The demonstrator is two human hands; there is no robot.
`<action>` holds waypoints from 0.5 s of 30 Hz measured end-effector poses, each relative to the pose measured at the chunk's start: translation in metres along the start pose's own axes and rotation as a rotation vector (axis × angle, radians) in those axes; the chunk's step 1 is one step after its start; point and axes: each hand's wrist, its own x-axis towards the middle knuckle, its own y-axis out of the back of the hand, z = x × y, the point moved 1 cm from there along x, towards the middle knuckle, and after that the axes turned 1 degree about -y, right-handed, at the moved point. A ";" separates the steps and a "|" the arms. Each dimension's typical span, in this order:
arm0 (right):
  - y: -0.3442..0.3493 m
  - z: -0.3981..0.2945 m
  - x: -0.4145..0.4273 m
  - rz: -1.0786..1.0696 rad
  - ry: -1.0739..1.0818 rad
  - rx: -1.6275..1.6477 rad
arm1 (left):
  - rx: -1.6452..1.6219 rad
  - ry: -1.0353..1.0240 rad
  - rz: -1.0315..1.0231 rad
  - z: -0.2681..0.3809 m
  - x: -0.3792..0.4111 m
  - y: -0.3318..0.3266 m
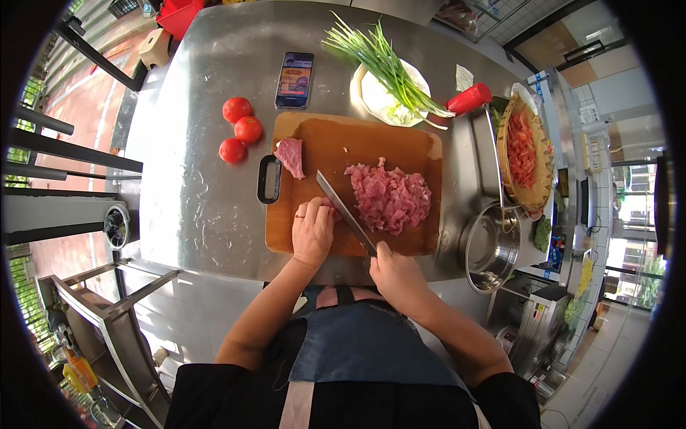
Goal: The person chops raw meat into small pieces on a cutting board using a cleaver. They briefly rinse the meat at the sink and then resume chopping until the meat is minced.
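Note:
My right hand (395, 273) grips the handle of a kitchen knife (345, 213), its blade slanting up and left over a wooden cutting board (316, 128). Just left of the blade, my left hand (313, 228) presses on a piece of raw meat (333, 209), mostly hidden under the fingers. A heap of cut raw meat (390, 195) lies to the right of the knife. One larger chunk of raw meat (291, 157) rests at the board's upper left, near its black handle (269, 179).
Tomatoes (248, 129) and a smartphone (294, 80) lie on the steel table (214, 214). Beyond the board, green onions (388, 72) lie across a white plate (370, 99), beside a red bottle (469, 100). At right are a steel bowl (490, 246) and a woven basket (505, 145) of cut red pieces.

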 end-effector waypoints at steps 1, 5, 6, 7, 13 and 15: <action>0.000 0.000 -0.004 -0.040 0.000 -0.029 | -0.007 0.003 -0.001 0.000 0.001 0.000; -0.022 0.001 0.022 0.076 -0.006 -0.003 | -0.034 -0.002 -0.022 0.005 0.000 -0.001; -0.028 0.002 0.030 0.111 -0.006 0.010 | -0.031 -0.009 -0.024 0.004 0.000 -0.002; -0.034 0.003 0.037 0.147 -0.006 0.023 | -0.018 -0.019 -0.024 0.002 0.000 -0.003; 0.003 -0.007 0.012 -0.010 -0.047 0.117 | -0.028 -0.012 0.003 -0.001 0.000 -0.001; 0.003 -0.009 0.007 -0.060 -0.052 0.096 | -0.036 0.008 0.015 -0.002 -0.003 0.000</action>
